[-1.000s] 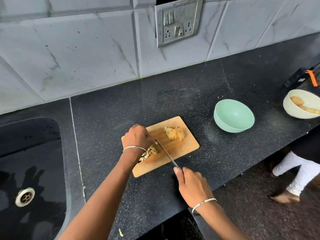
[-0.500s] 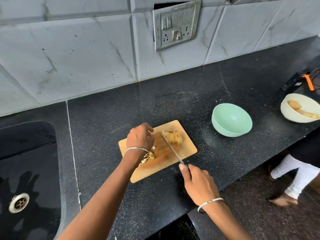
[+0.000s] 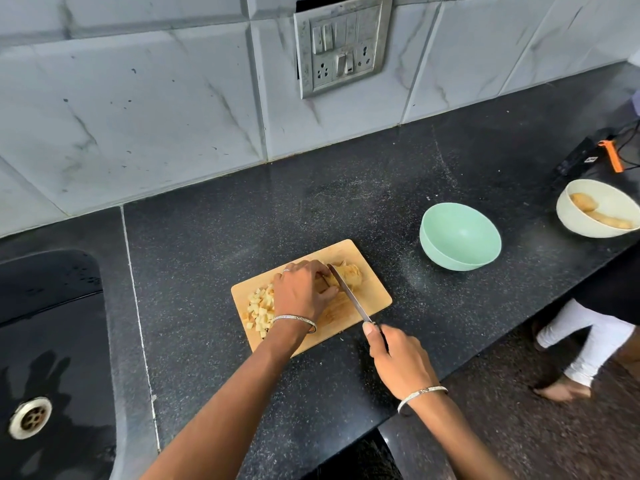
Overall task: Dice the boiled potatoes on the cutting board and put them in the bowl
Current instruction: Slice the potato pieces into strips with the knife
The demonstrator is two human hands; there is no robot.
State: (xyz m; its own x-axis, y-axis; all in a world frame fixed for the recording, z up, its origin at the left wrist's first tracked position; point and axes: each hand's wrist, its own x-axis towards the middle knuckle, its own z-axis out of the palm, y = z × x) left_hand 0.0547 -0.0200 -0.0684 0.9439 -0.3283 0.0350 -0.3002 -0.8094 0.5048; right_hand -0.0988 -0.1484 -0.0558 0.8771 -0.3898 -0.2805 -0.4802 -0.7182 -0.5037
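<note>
A wooden cutting board [image 3: 375, 296] lies on the black counter. A pile of diced potato cubes [image 3: 259, 307] sits at its left end. A sliced potato piece [image 3: 349, 274] rests at the board's far right. My left hand [image 3: 303, 294] presses down on that piece, fingers curled over its near side. My right hand [image 3: 398, 358] grips the handle of a knife [image 3: 348, 292], whose blade lies across the potato just right of my left fingers. An empty mint-green bowl [image 3: 460, 237] stands to the right of the board.
A cream bowl [image 3: 588, 230] with whole boiled potatoes sits at the far right, near a black device with an orange part [image 3: 611, 155]. A black sink [image 3: 45, 358] lies at the left. Someone's legs [image 3: 588, 351] stand on the floor at right. The tiled wall holds a switch plate [image 3: 341, 43].
My left hand moved right from the diced pile onto the uncut potato piece. The knife followed, and its blade now rests on that piece. The diced cubes are now uncovered.
</note>
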